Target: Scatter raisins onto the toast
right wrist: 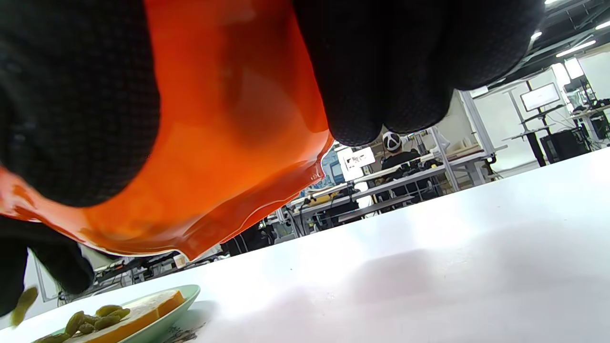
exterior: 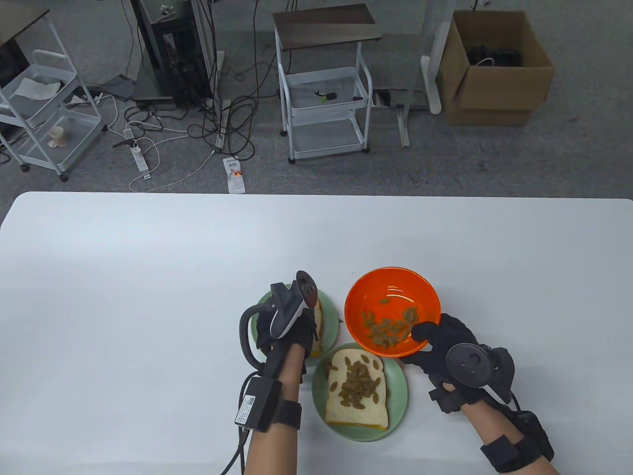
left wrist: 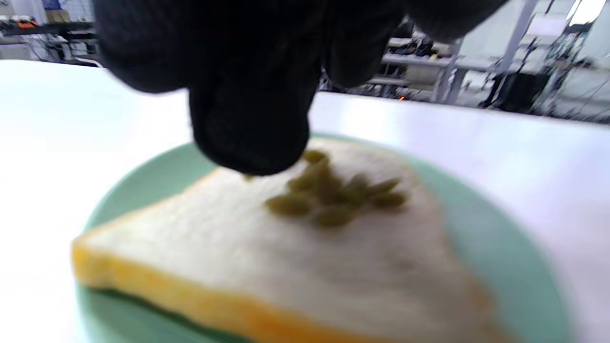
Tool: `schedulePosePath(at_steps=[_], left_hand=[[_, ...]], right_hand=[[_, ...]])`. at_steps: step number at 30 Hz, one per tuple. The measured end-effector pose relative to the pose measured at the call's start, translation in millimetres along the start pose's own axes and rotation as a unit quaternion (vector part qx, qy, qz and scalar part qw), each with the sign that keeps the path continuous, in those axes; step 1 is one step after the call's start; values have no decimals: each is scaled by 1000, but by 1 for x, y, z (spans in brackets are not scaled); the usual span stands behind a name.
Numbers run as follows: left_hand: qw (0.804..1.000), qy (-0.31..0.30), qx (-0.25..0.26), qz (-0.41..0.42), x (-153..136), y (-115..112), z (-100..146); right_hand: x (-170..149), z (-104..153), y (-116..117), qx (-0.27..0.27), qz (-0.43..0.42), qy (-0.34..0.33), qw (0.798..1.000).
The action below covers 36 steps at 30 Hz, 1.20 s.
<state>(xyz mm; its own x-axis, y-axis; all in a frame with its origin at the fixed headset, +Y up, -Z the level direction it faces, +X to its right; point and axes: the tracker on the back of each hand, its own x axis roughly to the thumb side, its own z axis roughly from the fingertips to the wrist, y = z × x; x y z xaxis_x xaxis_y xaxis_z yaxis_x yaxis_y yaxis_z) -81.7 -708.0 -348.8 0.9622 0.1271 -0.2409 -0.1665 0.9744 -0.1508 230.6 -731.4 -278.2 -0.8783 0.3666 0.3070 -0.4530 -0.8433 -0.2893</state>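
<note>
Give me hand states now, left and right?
Left hand: over the far toast, fingertips bunched above raisins; grip cannot be told.
Right hand: holds the orange bowl, tilted.

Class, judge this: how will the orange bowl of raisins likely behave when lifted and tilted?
The orange bowl is probably light: the right hand alone holds it. Its glossy wall looks slippery. The loose raisins would likely slide toward the low side.
</note>
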Motion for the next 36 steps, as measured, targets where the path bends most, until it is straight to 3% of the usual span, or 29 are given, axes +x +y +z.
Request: schedulePosePath(at_steps=[3, 7, 11, 14, 17, 24, 30, 36], left_hand=[[997, -65, 27, 25, 23, 19, 26], [986, -165, 11, -33, 74, 28, 63], [976, -152, -92, -123, 115, 13, 70], [968, -141, -135, -159, 134, 1, 65], [968, -116, -143, -170, 141, 0, 63], [975, -151, -59, -150, 152, -1, 64], [971, -179, 8, -159, 154, -8, 69], [975, -177, 31, -130, 141, -7, 64]], right_hand=[[1, 0, 0, -4, 1, -5, 1000], [9, 3, 1, -5, 1, -21, 1000], [19, 8, -1, -15, -16, -33, 999], [27, 12, -5, -36, -47, -45, 997], [29, 16, -6, -48, -34, -34, 998], [13, 13, -8, -58, -82, 10, 995], [12, 13, -6, -45, -100, 18, 994], [24, 14, -2, -34, -42, -16, 998]])
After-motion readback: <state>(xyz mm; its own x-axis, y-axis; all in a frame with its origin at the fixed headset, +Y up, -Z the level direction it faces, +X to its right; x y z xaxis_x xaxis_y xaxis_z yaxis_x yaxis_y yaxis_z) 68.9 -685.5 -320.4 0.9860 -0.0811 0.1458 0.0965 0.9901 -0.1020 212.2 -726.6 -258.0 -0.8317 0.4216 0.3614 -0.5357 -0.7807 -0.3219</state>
